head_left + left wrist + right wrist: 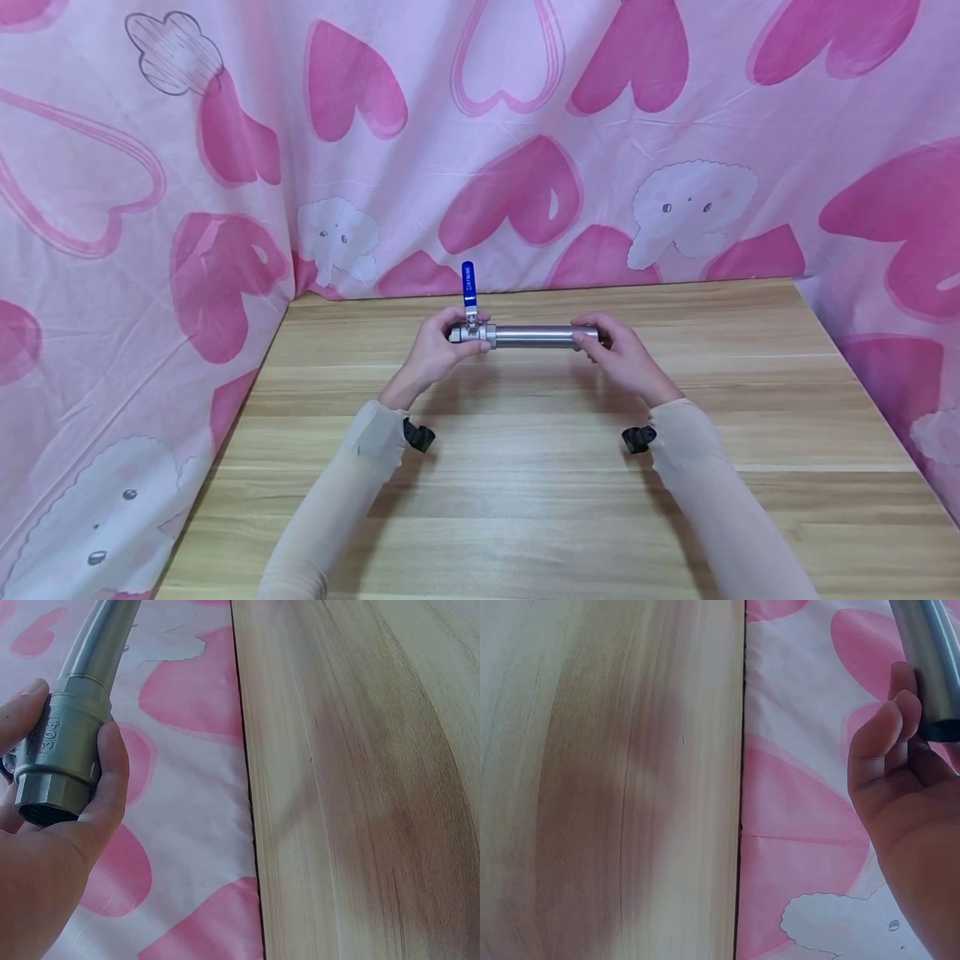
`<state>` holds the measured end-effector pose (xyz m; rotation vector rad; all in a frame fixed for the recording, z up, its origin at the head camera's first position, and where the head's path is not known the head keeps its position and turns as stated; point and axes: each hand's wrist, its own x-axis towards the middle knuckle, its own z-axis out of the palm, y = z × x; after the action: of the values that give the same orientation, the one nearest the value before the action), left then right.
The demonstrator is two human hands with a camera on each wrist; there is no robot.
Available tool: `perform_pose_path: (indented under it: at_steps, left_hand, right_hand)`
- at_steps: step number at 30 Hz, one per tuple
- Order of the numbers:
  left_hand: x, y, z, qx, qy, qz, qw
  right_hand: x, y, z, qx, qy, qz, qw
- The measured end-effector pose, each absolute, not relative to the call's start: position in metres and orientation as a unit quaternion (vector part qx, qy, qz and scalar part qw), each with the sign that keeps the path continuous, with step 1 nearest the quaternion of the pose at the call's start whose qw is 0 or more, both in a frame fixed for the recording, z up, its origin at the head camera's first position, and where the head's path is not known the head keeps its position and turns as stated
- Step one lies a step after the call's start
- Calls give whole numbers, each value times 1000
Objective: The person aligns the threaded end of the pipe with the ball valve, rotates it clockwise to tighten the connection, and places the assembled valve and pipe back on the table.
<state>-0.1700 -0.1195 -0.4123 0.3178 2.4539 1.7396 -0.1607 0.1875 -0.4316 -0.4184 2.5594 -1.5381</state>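
Observation:
A steel ball valve (474, 335) with a blue lever handle (469, 283) is joined to a straight steel pipe (534, 336), held level above the table. My left hand (441, 348) grips the valve body, thumb in front and fingers behind; the lever points away toward the back. Around the pipe's far right end curl the fingers and thumb of my right hand (621, 354). In the left wrist view the valve body (60, 742) shows "304" and a dark open hex end. The right wrist view shows the pipe's open end (939, 729) beside my fingers.
A wood-grain table (510, 500) lies below both hands. Pink curtains (510, 125) with hearts and white cartoon animals hang along its back and sides. Small black devices (419, 435) sit at both wrists, over beige sleeves (330, 508).

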Motion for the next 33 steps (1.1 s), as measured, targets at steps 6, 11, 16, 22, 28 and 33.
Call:
perform_pose_path:
  at_steps: [6,11,16,22,28,33]
  left_hand:
    - [-170,-119,-413,107,806,579,60]
    - [-171,-119,-414,112,800,587,54]
    - [-171,-119,-414,109,803,584,57]
    - [-171,-119,-414,106,805,581,57]
    - [-170,-120,-415,103,806,580,60]
    - [-171,-120,-414,104,804,583,59]
  right_hand:
    - [-161,189,-435,-143,842,-518,57]
    - [-160,189,-435,-138,842,-517,62]
    - [-161,188,-436,-128,844,-518,65]
    - [-162,186,-438,-131,841,-521,56]
    - [-161,188,-438,-141,838,-525,48]
    - [-161,188,-437,-144,837,-525,46]
